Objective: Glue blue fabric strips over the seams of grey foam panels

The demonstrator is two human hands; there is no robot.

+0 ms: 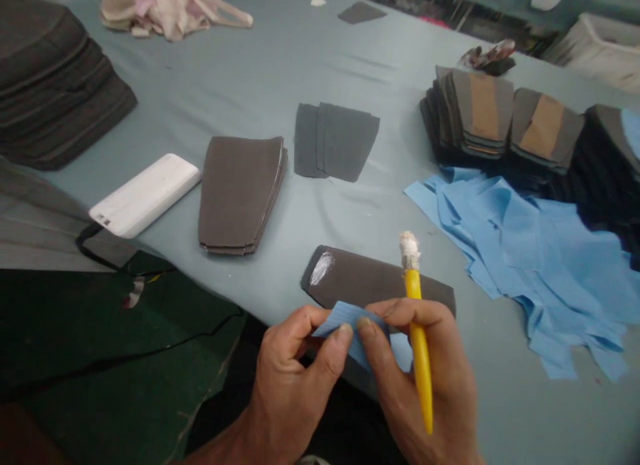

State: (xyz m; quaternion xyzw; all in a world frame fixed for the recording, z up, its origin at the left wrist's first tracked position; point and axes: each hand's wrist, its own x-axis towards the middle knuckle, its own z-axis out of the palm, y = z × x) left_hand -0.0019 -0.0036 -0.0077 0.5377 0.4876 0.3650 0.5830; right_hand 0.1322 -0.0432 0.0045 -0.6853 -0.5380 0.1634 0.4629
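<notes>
My left hand [295, 375] and my right hand [425, 385] pinch a small blue fabric scrap [350, 328] between thumbs and fingers. My right hand also grips a yellow-handled marking tool [417, 318] upright against the palm, its tip wrapped in something white and chalky. Just beyond my hands lies a dark grey fabric panel [375, 278] with a white chalk smear [321, 267] at its left end. My fingers cover part of its near edge. A stack of similar panels [240, 192] lies further left.
The grey-blue table [225, 65] holds a white bar [145, 195], loose grey pieces [335, 140], and dark stacks with tan strips [480, 112]. Blue scraps [520, 252] spread right. Stacked dark pieces [55, 85] and beige cloth [165, 8] sit far left. A cable [125, 358] crosses the dark floor.
</notes>
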